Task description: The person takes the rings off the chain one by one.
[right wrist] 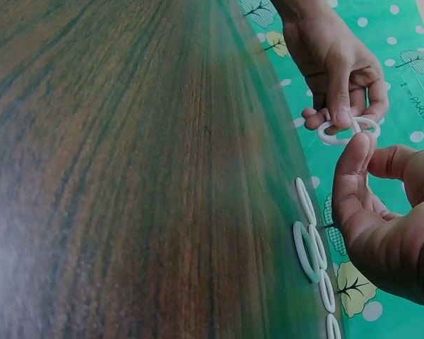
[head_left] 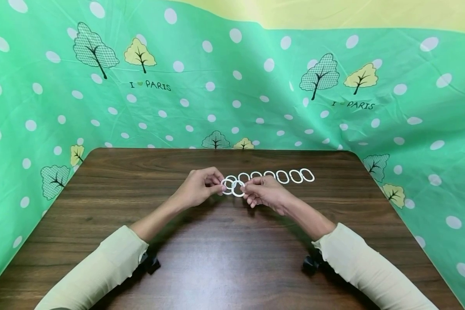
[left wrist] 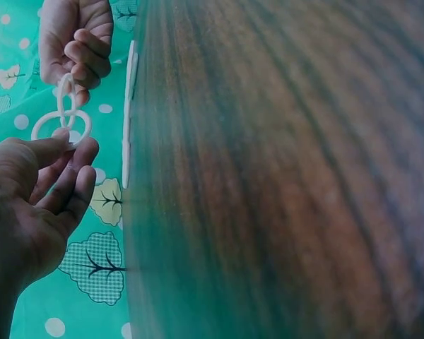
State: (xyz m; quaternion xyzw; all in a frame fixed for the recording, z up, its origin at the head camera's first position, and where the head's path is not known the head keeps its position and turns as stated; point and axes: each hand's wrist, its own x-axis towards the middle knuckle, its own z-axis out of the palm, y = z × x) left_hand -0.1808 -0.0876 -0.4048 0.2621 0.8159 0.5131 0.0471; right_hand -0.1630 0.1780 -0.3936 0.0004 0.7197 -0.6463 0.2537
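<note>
Two white plastic rings are linked through each other above the table, one in each hand. The left hand (head_left: 197,188) pinches the left ring (head_left: 227,193) between thumb and fingertips. From the other side, the right hand (head_left: 266,193) holds the right ring (head_left: 238,196) at its edge between thumb and forefinger. In the left wrist view the right ring (left wrist: 60,99) stands nearly edge-on, passing through the left ring (left wrist: 37,128). Right-hand fingers cover part of the right ring in the right wrist view.
Several more white rings (right wrist: 305,201) lie in a row on the brown wooden table (head_left: 217,254), behind and to the right of the hands. Another ring (right wrist: 297,244) lies beside that row. A green curtain (head_left: 224,99) with dots and trees hangs behind the table.
</note>
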